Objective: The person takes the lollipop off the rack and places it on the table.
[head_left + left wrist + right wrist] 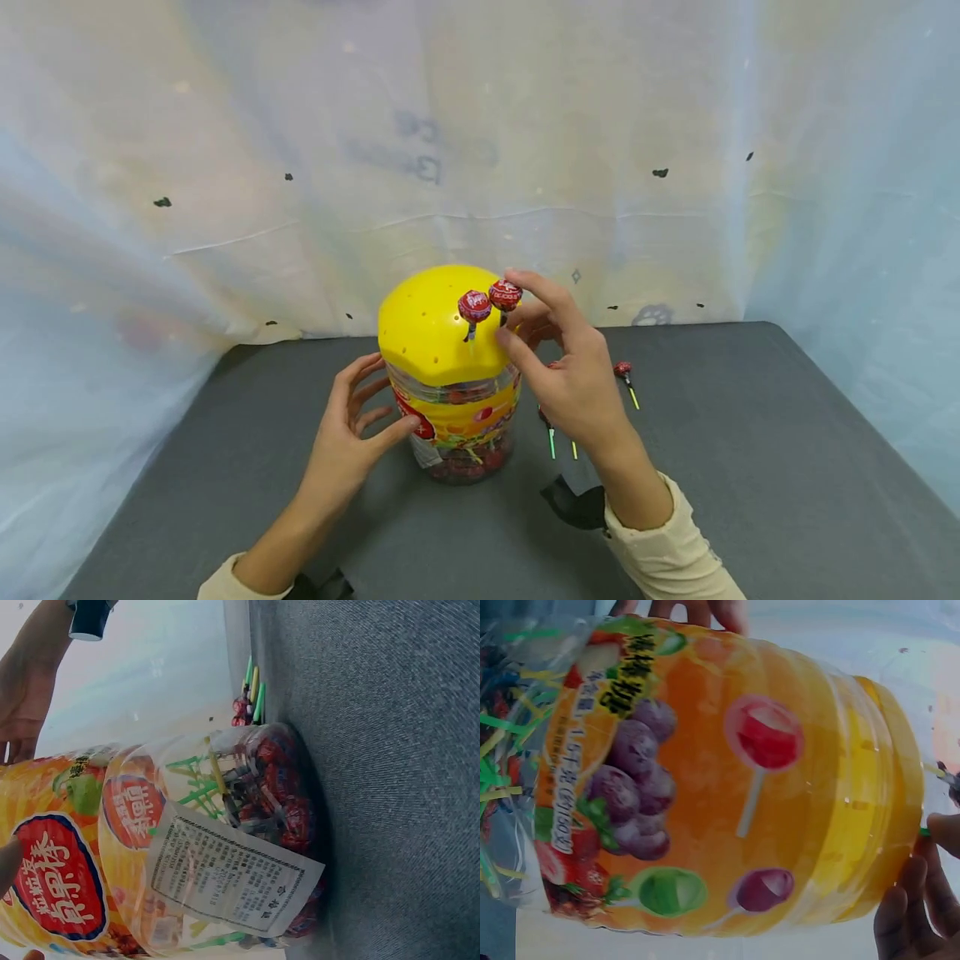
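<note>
A clear plastic candy jar (457, 437) with a yellow domed lid (420, 325) stands upright on the table, lollipops visible inside it. My left hand (341, 437) holds the jar's left side, thumb at the front on the label (60, 877). One red-wrapped lollipop (474, 306) stands head-up with its stick in the lid. Just right of it, my right hand (573, 375) pinches a second red lollipop (506, 293) between thumb and fingers. In the right wrist view, this one's green stick (925, 832) meets the lid; how deep it goes is hidden.
Several loose lollipops, one of them a red lollipop (623, 369) with a yellow stick, lie right of the jar on the dark grey table (750, 467). Part of that group is behind my right hand. A pale patterned curtain (480, 167) hangs behind the table.
</note>
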### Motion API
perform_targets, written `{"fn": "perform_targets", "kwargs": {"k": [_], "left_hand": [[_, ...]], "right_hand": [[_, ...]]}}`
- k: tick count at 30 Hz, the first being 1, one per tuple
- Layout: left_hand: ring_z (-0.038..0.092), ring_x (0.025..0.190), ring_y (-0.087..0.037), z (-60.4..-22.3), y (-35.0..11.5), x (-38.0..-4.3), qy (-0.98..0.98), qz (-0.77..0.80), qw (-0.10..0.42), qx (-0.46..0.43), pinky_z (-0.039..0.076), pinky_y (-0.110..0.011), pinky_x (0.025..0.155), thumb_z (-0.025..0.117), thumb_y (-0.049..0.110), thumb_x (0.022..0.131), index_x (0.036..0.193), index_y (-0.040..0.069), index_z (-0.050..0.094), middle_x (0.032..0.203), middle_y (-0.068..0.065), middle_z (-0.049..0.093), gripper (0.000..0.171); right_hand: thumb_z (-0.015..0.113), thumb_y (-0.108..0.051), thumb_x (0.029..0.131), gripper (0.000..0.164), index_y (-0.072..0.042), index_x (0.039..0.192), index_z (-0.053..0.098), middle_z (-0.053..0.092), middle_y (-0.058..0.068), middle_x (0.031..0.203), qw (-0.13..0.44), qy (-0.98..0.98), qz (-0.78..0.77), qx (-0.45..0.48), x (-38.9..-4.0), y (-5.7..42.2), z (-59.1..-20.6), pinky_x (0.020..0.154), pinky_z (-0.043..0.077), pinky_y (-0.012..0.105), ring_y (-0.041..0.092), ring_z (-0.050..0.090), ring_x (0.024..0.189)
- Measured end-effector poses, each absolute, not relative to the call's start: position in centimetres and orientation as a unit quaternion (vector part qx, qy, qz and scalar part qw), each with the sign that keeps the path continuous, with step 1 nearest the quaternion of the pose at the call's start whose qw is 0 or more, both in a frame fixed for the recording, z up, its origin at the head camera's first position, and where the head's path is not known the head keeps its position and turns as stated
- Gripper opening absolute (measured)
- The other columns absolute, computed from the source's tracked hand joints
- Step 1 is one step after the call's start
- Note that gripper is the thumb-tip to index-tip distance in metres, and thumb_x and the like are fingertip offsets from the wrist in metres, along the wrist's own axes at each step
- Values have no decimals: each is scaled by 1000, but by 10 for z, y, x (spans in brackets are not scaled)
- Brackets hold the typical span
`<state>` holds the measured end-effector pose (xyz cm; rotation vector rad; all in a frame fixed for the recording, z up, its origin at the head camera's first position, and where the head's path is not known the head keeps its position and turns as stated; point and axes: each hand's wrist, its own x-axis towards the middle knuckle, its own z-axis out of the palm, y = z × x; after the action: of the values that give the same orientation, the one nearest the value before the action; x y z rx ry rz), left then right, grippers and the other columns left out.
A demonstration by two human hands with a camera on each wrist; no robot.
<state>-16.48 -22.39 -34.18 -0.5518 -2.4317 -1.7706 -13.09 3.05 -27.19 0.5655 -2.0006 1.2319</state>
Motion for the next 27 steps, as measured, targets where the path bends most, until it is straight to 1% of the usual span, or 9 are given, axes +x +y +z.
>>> {"fn": "perform_targets", "kwargs": {"k": [4, 9, 11, 12, 15, 18, 22, 25, 27], "left_hand": [[39, 141, -26, -341, -227, -164, -800, -570, 32, -183, 49, -25, 101, 77, 18, 88, 153, 30, 27, 157, 2, 29, 83], [40, 140, -27, -342, -227, -162, -800, -572, 32, -181, 51, -35, 102, 76, 17, 88, 153, 29, 27, 157, 0, 30, 82], [41, 139, -28, -342, -228, -161, -799, -573, 32, -180, 52, -37, 102, 76, 17, 88, 153, 28, 28, 157, -1, 30, 81], [41, 139, -27, -343, -228, -161, -798, -574, 32, -179, 52, -36, 101, 76, 17, 88, 153, 28, 28, 157, -1, 30, 81], [40, 139, -27, -343, -228, -162, -798, -574, 32, -179, 52, -27, 99, 77, 17, 88, 152, 28, 28, 157, -1, 29, 82], [40, 140, -27, -344, -228, -162, -797, -576, 34, -181, 51, -20, 97, 77, 16, 88, 152, 29, 28, 156, 1, 30, 82], [41, 140, -27, -344, -227, -162, -797, -574, 35, -185, 52, -20, 96, 77, 17, 88, 152, 29, 29, 156, 1, 31, 81], [42, 139, -27, -344, -227, -162, -797, -573, 35, -188, 53, -26, 97, 77, 17, 88, 152, 28, 29, 156, 0, 31, 80], [42, 140, -27, -343, -227, -162, -797, -573, 34, -189, 54, -31, 98, 76, 17, 88, 152, 28, 29, 156, 0, 31, 80]], "right_hand": [[73, -7, 89, 60, -17, 143, 49, 65, 4, 95, 374, -771, 464, 222, -134, 26, -272, 72, 54, 25, 10, 57, 79], [74, -9, 89, 60, -19, 143, 49, 67, 4, 94, 378, -775, 464, 203, -136, 24, -272, 74, 54, 27, 10, 58, 82], [74, -9, 90, 60, -20, 143, 49, 67, 4, 94, 374, -774, 471, 196, -135, 24, -272, 73, 54, 26, 10, 58, 83], [73, -9, 90, 59, -20, 143, 49, 67, 4, 94, 372, -772, 477, 194, -134, 23, -271, 73, 54, 26, 10, 59, 84], [72, -8, 90, 58, -20, 143, 51, 67, 5, 96, 369, -763, 495, 191, -132, 22, -271, 73, 54, 26, 11, 59, 85], [72, -6, 90, 57, -19, 141, 52, 68, 6, 97, 376, -750, 511, 188, -131, 21, -271, 73, 53, 25, 12, 60, 86], [73, -1, 88, 56, -11, 139, 53, 68, 10, 97, 411, -720, 527, 184, -129, 21, -270, 72, 52, 23, 12, 60, 86], [71, 3, 88, 54, -2, 138, 52, 66, 13, 95, 444, -687, 544, 187, -125, 24, -267, 72, 52, 22, 13, 61, 84], [70, 3, 89, 53, 1, 138, 49, 66, 9, 94, 458, -668, 556, 190, -122, 26, -264, 73, 52, 23, 14, 62, 83]]}}
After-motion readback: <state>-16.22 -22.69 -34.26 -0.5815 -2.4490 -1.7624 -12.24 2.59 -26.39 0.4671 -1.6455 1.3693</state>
